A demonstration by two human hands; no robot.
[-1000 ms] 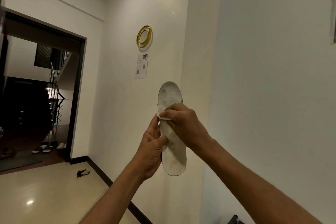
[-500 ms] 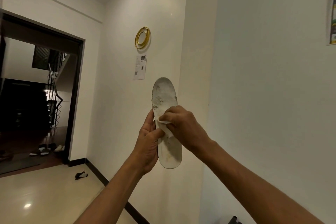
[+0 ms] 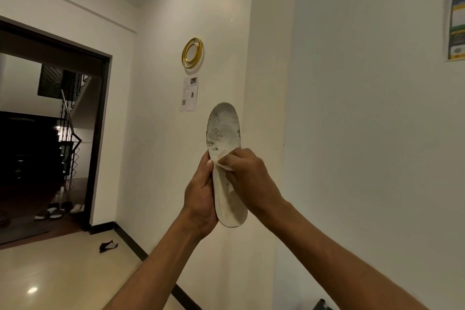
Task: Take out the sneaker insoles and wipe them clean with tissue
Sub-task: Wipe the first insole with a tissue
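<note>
A worn white insole (image 3: 222, 131) stands upright in the air in front of me, toe end up, with grey dirt marks on its forepart. My left hand (image 3: 200, 196) grips its left edge and heel from behind. My right hand (image 3: 247, 176) presses a small wad of white tissue (image 3: 225, 164) against the insole's middle. Most of the tissue is hidden under my fingers. No sneaker is in view.
A white wall corner stands right behind the insole. A gold ring ornament (image 3: 192, 53) and a paper notice (image 3: 189, 94) hang on the left wall. A dark doorway (image 3: 50, 133) with sandals (image 3: 54, 211) lies at left. A small dark object (image 3: 108, 245) lies on the shiny floor.
The insole and both hands have stayed in nearly the same spot. My right hand with the tissue has slid a little along the insole's middle.
</note>
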